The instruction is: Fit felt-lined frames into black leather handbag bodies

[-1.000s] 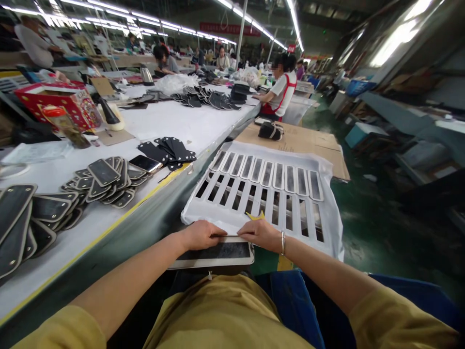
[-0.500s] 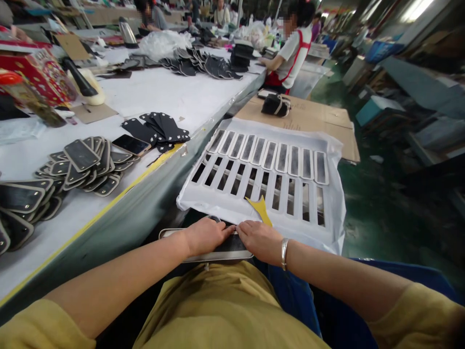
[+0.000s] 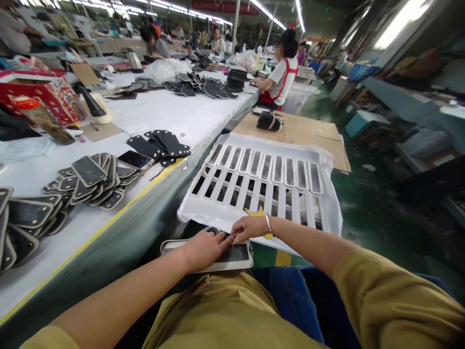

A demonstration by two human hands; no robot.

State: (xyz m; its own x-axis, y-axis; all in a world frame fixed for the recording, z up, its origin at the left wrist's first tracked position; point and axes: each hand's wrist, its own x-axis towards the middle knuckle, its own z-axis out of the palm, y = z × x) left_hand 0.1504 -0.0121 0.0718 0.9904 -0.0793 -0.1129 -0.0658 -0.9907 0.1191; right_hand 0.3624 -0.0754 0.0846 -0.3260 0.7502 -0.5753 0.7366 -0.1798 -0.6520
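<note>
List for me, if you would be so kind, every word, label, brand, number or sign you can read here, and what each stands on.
No text can be read with certainty.
Red banner at the back: pale marks, too blurred to read.
Cardboard sheet: faint print-like marks, too small to read.
Red patterned box: no legible wording.
Dark panel under the left hand: no lettering visible.

There are 10 rowed panels (image 3: pixel 266 167), 1 bracelet (image 3: pixel 269 225) and 1 kettle (image 3: pixel 134 61).
</note>
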